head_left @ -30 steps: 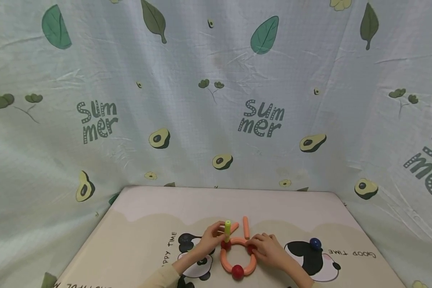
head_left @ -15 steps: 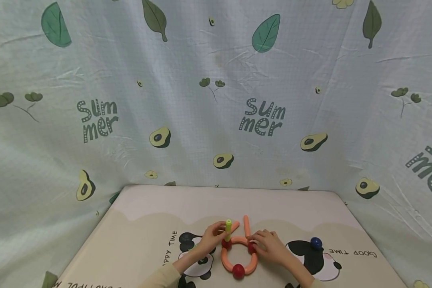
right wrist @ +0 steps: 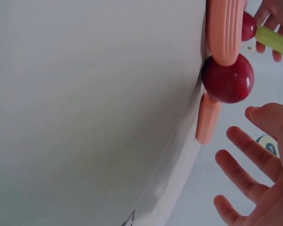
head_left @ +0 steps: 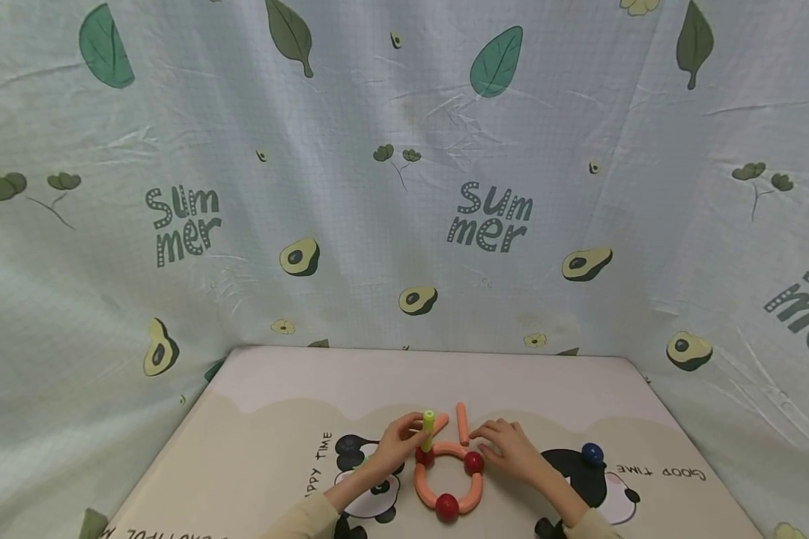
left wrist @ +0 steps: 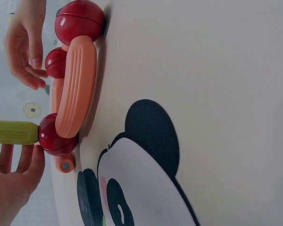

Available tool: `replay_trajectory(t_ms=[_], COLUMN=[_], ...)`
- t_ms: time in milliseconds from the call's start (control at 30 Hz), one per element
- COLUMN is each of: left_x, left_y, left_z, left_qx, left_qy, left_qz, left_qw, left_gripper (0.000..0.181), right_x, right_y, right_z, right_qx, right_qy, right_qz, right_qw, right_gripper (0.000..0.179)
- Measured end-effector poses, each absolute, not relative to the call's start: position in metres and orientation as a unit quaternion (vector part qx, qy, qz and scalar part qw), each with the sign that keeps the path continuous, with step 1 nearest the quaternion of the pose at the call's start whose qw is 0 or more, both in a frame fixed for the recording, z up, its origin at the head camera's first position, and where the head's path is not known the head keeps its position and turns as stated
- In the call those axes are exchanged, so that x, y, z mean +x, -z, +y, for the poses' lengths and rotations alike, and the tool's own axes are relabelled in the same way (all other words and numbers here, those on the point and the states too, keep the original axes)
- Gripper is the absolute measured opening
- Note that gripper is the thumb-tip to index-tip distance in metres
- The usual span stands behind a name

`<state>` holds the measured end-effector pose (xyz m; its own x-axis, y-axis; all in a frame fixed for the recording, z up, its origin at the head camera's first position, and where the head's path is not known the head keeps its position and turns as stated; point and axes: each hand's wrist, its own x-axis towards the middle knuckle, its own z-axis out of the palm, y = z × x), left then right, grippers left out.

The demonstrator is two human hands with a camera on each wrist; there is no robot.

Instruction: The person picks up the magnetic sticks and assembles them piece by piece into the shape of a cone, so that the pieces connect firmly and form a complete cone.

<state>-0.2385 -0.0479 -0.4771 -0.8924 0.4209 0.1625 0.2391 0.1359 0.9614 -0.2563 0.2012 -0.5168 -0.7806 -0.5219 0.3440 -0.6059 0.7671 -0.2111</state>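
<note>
A ring of curved orange toy rods (head_left: 421, 485) joined by red balls (head_left: 447, 508) lies on the table. A yellow-green rod (head_left: 428, 430) stands upright on the ring's far-left red ball (left wrist: 55, 133). My left hand (head_left: 398, 443) holds this rod between thumb and fingers, close to the ball. Beside the far-right red ball (head_left: 474, 463), my right hand (head_left: 510, 449) hovers with spread, slightly bent fingers and nothing in them. The right wrist view shows a gap between those fingers and the red ball (right wrist: 228, 79).
Beyond the ring lie two straight orange rods, one (head_left: 462, 424) near the right hand and one (head_left: 440, 424) partly behind the green rod. A blue ball (head_left: 592, 454) sits to the right on the printed tabletop (head_left: 276, 419). A patterned curtain (head_left: 350, 209) hangs behind the table.
My right hand has let go of the far-right red ball and drawn slightly up and right, so the ball shows fully. The left hand keeps its hold on the green rod.
</note>
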Motion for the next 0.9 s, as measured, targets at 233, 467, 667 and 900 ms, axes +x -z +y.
replay_trajectory(t_ms=[233, 467, 667, 900], left_x=[-0.248, -0.257, -0.257, -0.256], left_y=[0.490, 0.504, 0.503, 0.501], left_z=[-0.050, -0.049, -0.048, -0.048], left_qx=[0.214, 0.210, 0.208, 0.214], left_qy=[-0.634, -0.651, -0.661, -0.664], left_qz=[0.738, 0.723, 0.713, 0.708], left_qw=[0.083, 0.097, 0.106, 0.109], left_gripper=[0.032, 0.036, 0.036, 0.036], right_x=[-0.270, -0.286, -0.296, -0.304], right_y=[0.513, 0.511, 0.511, 0.510], right_z=[0.200, 0.197, 0.196, 0.193], right_qx=[0.310, 0.312, 0.335, 0.347], right_qy=[-0.134, -0.102, -0.074, -0.072], right_qz=[-0.929, -0.936, -0.930, -0.926], right_qw=[0.151, 0.131, 0.130, 0.131], right_gripper=[0.019, 0.021, 0.026, 0.033])
